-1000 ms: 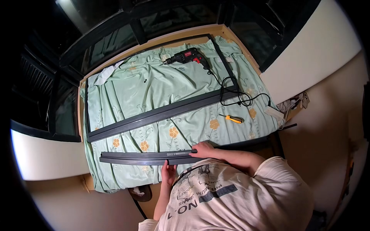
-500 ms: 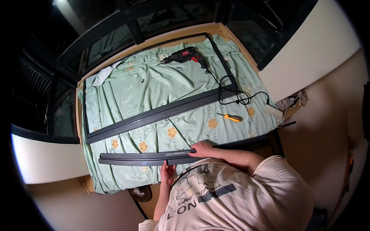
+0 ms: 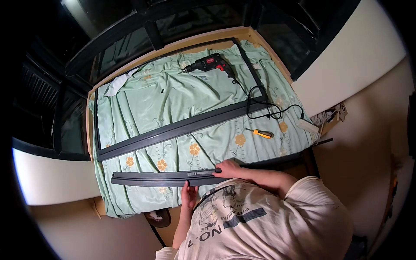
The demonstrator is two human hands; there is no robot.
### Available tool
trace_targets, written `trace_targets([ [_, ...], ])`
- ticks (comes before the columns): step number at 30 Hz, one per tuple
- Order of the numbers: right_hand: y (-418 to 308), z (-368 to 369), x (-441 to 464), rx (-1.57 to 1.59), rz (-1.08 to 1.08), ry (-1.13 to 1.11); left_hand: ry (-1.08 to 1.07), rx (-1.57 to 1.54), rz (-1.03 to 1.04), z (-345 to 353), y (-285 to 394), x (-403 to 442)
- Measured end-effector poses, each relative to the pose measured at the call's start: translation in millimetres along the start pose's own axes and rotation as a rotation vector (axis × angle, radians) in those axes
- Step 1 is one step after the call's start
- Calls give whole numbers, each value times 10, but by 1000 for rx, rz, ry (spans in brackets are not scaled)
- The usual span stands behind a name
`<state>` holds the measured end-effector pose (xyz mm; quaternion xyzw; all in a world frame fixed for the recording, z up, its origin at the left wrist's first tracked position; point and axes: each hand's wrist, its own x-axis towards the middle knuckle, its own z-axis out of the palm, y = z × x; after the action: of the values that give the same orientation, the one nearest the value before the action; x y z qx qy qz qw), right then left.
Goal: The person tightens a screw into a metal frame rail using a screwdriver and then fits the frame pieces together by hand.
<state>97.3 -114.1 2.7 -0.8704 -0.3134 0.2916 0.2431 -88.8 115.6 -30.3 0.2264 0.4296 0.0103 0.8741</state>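
Observation:
A long grey metal frame rail [image 3: 149,179] with grooves along its length lies on the green floral cloth, close to my body. My right hand [image 3: 227,169] grips it near its right part, fingers curled over the far edge. From below, my left hand [image 3: 189,196] holds the near edge with the fingertips, left of my right hand. A light fitting [image 3: 198,172] shows in the rail's upper groove, just left of my right fingers. My shirt hides the rail's right end.
Beyond the rail lies a large dark rectangular frame [image 3: 182,128]. A corded power drill [image 3: 208,63] rests inside it, its black cable [image 3: 264,113] looping across the right side. Nearby are a yellow-handled screwdriver [image 3: 262,134] and a white power strip [image 3: 307,126]. Windows surround the cloth-covered surface [image 3: 130,130].

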Motion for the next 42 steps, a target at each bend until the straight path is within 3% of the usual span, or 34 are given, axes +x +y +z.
trace_targets([
  [42, -17, -21, -6, 9, -66, 66, 40, 20, -4, 89, 21, -54],
])
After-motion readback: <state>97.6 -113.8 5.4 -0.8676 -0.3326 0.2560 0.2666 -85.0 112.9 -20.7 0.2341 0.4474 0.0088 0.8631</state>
